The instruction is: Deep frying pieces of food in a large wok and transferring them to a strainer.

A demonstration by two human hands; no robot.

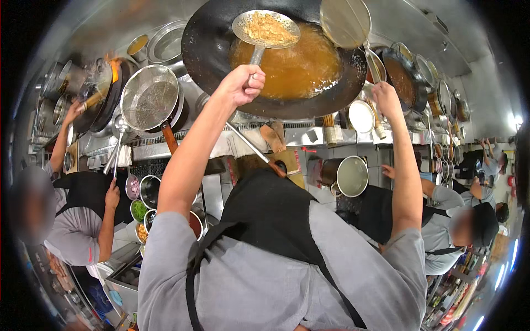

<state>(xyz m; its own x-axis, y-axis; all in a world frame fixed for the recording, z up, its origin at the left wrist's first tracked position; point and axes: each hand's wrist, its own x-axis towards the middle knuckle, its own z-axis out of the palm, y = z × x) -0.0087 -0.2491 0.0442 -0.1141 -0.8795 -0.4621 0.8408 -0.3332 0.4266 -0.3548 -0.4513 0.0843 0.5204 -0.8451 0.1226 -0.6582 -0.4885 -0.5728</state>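
My left hand (244, 85) is closed around the handle of a perforated metal skimmer (238, 31), which holds a heap of golden fried food (269, 29) above a large black wok (207, 53). Brown, bubbling oil (290, 74) fills the bottom of the wok. At its right side, my right hand (387, 99) grips the handle of a round fine-mesh strainer (345, 20), whose bowl overlaps the wok's far right rim. The kind of food in the skimmer cannot be told.
A wood-handled strainer (149, 97) rests on a pot at left. A ladle (248, 142) leans by the counter edge. On the left a co-worker (83, 215) handles a flaming wok (97, 99); another person (451, 219) stands at right. A pot (352, 176) stands below the counter.
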